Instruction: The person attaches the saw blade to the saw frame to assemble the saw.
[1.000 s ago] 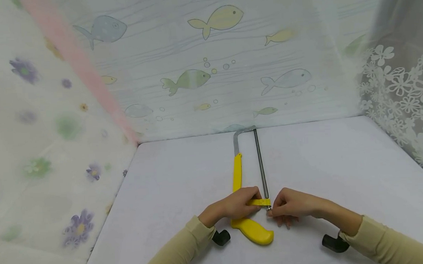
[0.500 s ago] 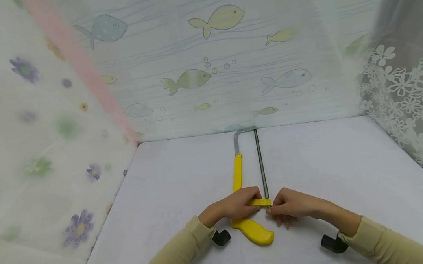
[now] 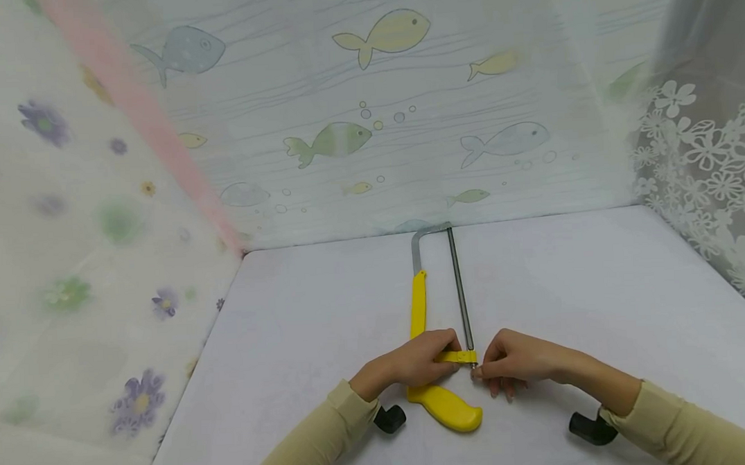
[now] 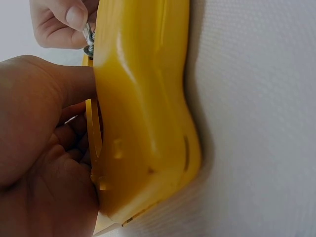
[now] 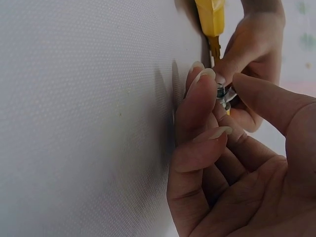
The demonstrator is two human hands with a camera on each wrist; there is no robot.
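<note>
A hacksaw (image 3: 418,303) lay on a white table (image 3: 326,311), held from both sides.
The left hand (image 3: 420,359) gripped its yellow crosspiece (image 3: 463,357) while the right hand (image 3: 523,359) pinched a silvery fastener (image 4: 89,37) beside it. The pinch might have slipped (the fastener was small), or a loose left grip let the hacksaw twist. The handle (image 3: 447,408) was glossy yellow, the bar (image 3: 460,291) dark.

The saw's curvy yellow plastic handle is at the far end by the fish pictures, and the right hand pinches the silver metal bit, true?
Wrong end: the head view shows the curvy yellow plastic handle at the near end, not the far one. The right hand does pinch the silver metal bit.
</note>
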